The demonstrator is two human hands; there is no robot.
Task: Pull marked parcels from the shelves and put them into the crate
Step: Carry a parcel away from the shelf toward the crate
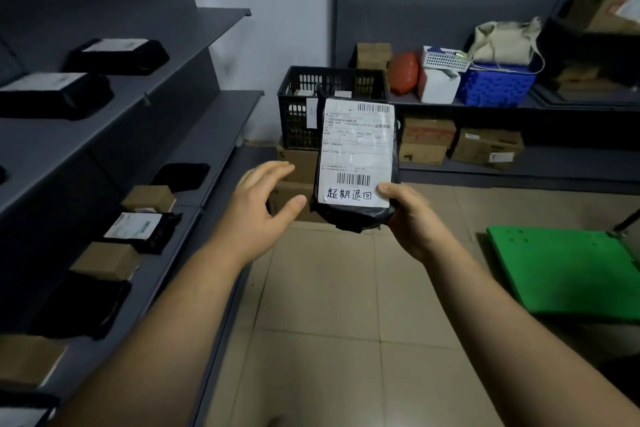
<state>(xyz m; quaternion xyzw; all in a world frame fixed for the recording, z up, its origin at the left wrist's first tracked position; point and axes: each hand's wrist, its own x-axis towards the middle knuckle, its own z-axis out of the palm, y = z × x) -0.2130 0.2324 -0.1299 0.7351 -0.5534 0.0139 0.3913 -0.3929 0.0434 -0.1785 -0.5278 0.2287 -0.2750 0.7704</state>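
Short of crate [300, 71]: right hand [412, 215] fingers [386, 189] pinch parcel [356, 149] by one lower corner; left hand [263, 201] spread, apart. Grip may slip.

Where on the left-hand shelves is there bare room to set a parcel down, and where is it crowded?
Bare: upper shelf beyond the far black parcel; lower shelf beyond its last black parcel. Crowded: that shelf's nearer row of boxes.

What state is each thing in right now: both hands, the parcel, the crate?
Right hand: grips the parcel at its lower corner.
Left hand: open, beside the parcel, not touching.
Parcel: held upright in the air, label with handwritten mark facing the camera.
Crate: open-topped, on cardboard boxes, something pale inside.
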